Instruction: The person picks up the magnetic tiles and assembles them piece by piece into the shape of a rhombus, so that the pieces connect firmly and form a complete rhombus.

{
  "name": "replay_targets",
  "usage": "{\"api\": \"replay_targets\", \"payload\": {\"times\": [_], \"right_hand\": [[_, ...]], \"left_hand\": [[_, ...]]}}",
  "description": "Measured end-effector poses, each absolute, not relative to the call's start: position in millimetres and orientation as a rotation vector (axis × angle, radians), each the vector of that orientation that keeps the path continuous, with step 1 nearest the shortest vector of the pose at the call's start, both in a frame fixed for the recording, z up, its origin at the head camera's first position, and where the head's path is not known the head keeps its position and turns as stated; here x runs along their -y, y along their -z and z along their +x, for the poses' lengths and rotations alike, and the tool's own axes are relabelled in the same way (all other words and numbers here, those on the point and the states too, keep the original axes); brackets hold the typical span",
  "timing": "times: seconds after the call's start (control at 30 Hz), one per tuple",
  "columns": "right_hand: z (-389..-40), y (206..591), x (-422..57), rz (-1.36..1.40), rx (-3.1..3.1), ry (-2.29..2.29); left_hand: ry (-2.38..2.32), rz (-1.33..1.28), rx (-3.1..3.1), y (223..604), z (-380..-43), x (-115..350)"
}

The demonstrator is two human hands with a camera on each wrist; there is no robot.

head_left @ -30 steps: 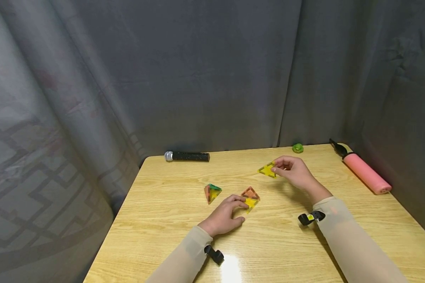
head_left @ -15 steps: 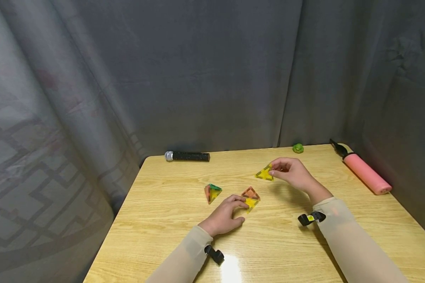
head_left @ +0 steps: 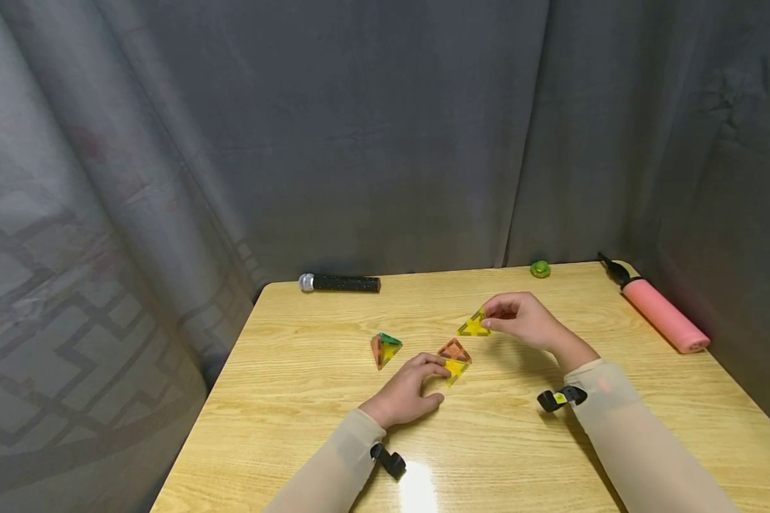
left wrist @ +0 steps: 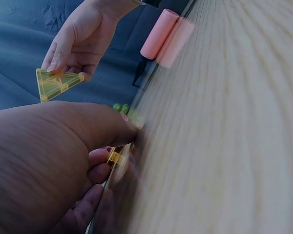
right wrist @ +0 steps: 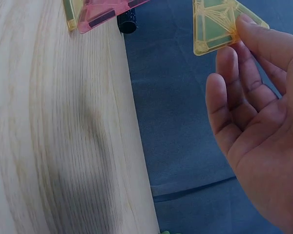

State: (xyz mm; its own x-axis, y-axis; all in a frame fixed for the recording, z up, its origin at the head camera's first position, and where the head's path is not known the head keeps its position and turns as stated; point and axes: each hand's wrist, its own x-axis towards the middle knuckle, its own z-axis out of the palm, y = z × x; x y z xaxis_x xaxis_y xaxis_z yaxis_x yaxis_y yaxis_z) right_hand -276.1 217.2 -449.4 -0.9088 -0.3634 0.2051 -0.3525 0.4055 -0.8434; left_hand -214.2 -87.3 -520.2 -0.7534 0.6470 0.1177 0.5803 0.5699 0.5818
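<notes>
My right hand (head_left: 525,320) pinches a translucent yellow triangular magnetic tile (head_left: 472,327) between thumb and fingertips, held above the table; the right wrist view shows the same yellow tile (right wrist: 212,27) gripped near one edge. My left hand (head_left: 407,392) rests on the table, its fingertips on a second yellow triangular tile (head_left: 458,368) and its thumb apart from that tile. Against the far edge of that tile lies an orange-red triangular tile (head_left: 454,349). Left of these stands a small pyramid-like piece (head_left: 385,349) with orange, green and yellow faces. Fingers partly cover the lower yellow tile.
A black microphone (head_left: 345,283) with a silver head lies near the table's back edge. Toward the back right sits a small green object (head_left: 540,269). A pink hand pump (head_left: 664,313) lies along the right side. Grey curtains (head_left: 372,142) hang behind the wooden table (head_left: 282,427).
My right hand has moved left and toward me with the yellow tile, bringing it closer to the orange-red tile. The left hand and the pieces on the table have stayed in place.
</notes>
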Motion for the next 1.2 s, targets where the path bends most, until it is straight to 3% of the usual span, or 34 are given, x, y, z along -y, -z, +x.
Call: {"api": "replay_targets", "payload": {"times": [1.2], "right_hand": [[-275,477,-195,-0.823,-2.409,1.450]], "left_hand": [[-0.972,1.061,-2.664,520,-216,88]]}}
